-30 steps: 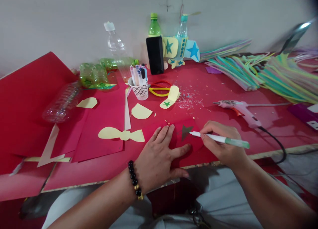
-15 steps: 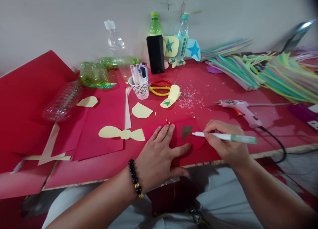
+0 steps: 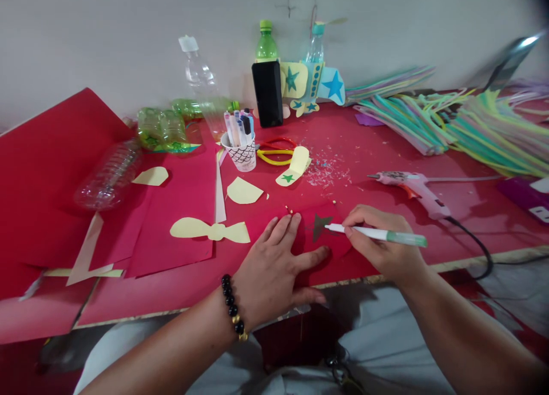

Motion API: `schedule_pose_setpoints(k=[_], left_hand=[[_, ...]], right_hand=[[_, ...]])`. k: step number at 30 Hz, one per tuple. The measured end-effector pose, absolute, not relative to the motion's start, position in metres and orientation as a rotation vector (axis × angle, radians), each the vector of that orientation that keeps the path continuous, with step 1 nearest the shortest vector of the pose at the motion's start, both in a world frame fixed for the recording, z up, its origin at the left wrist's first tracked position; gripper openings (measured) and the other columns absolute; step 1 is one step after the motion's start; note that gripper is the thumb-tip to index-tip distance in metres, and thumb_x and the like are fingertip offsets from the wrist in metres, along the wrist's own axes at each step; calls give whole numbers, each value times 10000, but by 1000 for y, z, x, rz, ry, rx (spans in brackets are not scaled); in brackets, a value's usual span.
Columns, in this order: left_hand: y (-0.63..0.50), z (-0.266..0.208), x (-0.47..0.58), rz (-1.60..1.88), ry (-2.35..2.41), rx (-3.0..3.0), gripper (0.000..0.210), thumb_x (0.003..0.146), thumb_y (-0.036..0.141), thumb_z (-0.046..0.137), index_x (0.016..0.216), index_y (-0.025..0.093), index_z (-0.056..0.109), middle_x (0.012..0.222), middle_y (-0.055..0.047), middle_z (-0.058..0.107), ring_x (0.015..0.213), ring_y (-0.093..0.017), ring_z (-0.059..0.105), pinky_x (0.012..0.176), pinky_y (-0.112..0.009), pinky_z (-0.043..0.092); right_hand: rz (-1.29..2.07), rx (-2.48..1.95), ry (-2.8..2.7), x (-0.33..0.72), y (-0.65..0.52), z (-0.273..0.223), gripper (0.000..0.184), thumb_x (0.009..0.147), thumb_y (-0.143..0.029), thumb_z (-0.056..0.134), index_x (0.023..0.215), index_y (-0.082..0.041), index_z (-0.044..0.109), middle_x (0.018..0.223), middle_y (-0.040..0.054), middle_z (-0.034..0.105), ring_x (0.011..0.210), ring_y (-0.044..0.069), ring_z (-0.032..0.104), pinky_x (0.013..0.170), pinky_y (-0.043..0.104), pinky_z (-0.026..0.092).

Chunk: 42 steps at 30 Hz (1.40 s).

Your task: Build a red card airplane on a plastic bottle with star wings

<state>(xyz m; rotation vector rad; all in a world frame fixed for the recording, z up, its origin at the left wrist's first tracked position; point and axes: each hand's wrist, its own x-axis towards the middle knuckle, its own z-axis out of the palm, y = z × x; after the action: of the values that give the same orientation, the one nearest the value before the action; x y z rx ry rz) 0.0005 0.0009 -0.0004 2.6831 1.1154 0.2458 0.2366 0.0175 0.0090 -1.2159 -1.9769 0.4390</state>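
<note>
Pinching the marker [image 3: 380,235] near its tip, apparently for control, the right hand [image 3: 386,253] sits right of the dark star [image 3: 319,228]; left of that star, the left hand [image 3: 272,269] spreads flat, seemingly steadying the red paper [image 3: 312,276] beneath it.

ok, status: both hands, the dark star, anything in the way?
Left hand spread on red paper. Right hand holding marker, tip at right side of dark star. Glue gun beyond right hand, apparently not in the way.
</note>
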Motion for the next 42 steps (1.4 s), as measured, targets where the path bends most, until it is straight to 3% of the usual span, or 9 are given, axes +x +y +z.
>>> schedule_pose_setpoints(k=[5,11,15,20,25,38,42], left_hand=[[0,0,1,249,1115,2683,696,776,757,492,1383,421,436,1566,-119,175,1444,-378,185,1136,-555,237],[0,0,0,246,1119,2691,695,780,755,489,1389,426,425,1570,-117,174,1447,-374,180,1132,-553,247],[0,0,0,247,1118,2692,688,785,754,483,1388,428,426,1568,-122,174,1447,-374,181,1133,-550,246],[0,1,0,245,1115,2687,690,784,754,486,1387,424,430,1566,-127,173,1445,-380,182,1137,-552,236],[0,1,0,251,1115,2684,691,781,752,490,1386,421,435,1568,-115,174,1444,-377,188,1138,-556,233],[1,1,1,242,1120,2684,689,788,757,480,1390,426,432,1580,-104,169,1445,-381,183,1139,-554,232],[1,1,1,247,1114,2691,689,790,758,475,1392,426,430,1583,-100,165,1445,-377,183,1138,-550,235]], right_hand=[[463,-1193,-1949,239,18,8,137,794,-137,574,673,-200,566,632,-5,571,566,135,521,544,276,385],[501,-1153,-2008,235,19,10,87,829,-153,565,779,-203,615,721,12,619,658,145,567,614,278,431],[493,-1164,-1972,237,19,10,141,814,-151,567,682,-200,576,641,-2,581,586,135,531,554,275,396],[524,-1150,-1988,237,19,11,85,827,-156,567,778,-198,622,728,20,629,667,154,578,618,283,435],[503,-1193,-1969,237,20,10,128,819,-163,570,698,-199,591,658,3,601,592,138,546,558,270,404],[520,-1184,-1970,238,20,9,77,826,-156,572,777,-193,618,722,14,620,655,146,569,607,280,425],[536,-1176,-1966,240,20,8,122,817,-153,573,703,-195,579,666,-1,587,596,137,536,563,278,396]])
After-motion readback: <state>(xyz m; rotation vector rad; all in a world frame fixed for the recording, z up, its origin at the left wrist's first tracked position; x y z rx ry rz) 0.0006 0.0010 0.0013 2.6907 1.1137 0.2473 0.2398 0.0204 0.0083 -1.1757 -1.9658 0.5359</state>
